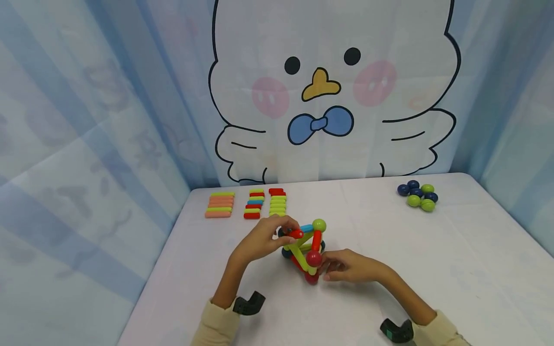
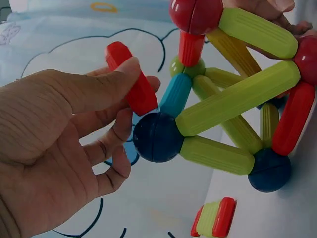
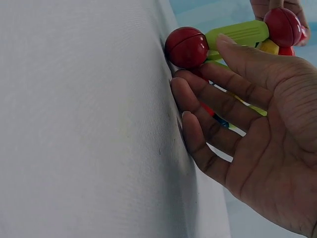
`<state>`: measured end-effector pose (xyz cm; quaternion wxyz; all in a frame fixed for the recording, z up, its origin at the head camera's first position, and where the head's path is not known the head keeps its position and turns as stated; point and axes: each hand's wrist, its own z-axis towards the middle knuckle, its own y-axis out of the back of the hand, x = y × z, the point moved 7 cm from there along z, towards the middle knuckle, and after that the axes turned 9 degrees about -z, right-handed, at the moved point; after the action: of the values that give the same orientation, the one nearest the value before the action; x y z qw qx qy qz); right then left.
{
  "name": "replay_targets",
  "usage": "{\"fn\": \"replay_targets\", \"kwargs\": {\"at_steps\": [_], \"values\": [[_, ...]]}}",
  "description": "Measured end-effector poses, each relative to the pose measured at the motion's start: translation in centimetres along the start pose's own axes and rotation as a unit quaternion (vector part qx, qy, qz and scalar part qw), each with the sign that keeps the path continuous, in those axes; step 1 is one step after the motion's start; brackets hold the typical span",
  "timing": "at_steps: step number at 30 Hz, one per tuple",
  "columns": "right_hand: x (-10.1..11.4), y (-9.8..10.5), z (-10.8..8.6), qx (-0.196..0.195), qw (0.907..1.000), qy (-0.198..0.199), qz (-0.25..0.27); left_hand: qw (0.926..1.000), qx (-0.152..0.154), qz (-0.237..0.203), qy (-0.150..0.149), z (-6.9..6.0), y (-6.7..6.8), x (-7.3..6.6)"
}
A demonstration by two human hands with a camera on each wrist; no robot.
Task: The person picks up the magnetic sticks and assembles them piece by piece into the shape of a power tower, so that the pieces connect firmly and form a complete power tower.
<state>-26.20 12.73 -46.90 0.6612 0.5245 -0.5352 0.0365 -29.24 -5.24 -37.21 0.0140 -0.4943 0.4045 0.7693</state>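
A frame of magnetic building sticks and balls [image 1: 298, 255] stands on the table, with green, red, blue and yellow sticks joined by red, navy and green balls. My left hand [image 1: 259, 240] pinches a loose red stick [image 2: 141, 94] between thumb and fingers. In the left wrist view that stick's lower end is close beside a navy ball [image 2: 157, 137] at the frame's corner; whether they touch I cannot tell. My right hand [image 3: 267, 114] holds the frame's near side, its thumb at a light green stick [image 3: 237, 33] between two red balls [image 3: 186, 48].
Three columns of loose sticks lie at the back left: long pink and green ones [image 1: 219, 205], short mixed ones [image 1: 253, 203], and red and green ones [image 1: 277, 202]. Several navy and green balls [image 1: 414, 201] sit at the back right. A printed curtain [image 1: 320, 158] hangs behind the table.
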Motion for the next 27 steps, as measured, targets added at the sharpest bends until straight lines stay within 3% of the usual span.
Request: {"fn": "replay_targets", "kwargs": {"at_steps": [5, 10, 18, 22, 27], "values": [[0.4, 0.1, 0.0, -0.013, 0.9999, 0.006, -0.004, 0.9998, 0.01, 0.014, -0.01, -0.2, -0.1, 0.5], [1.2, 1.4, -0.4, -0.091, 0.9954, 0.022, -0.018, 0.9997, 0.015, 0.008, -0.019, -0.4, 0.0, 1.0], [4.3, 2.8, -0.9, -0.222, 0.9642, 0.137, -0.049, 0.9979, 0.063, 0.006, 0.013, -0.1, -0.8, 1.7], [4.9, 2.8, -0.8, -0.254, 0.953, 0.154, -0.06, 0.9977, 0.062, 0.01, 0.023, 0.0, -0.9, 1.6], [5.1, 2.6, -0.8, -0.263, 0.951, 0.154, -0.052, 0.9973, 0.06, 0.034, 0.024, 0.1, -1.2, 1.5]]}}
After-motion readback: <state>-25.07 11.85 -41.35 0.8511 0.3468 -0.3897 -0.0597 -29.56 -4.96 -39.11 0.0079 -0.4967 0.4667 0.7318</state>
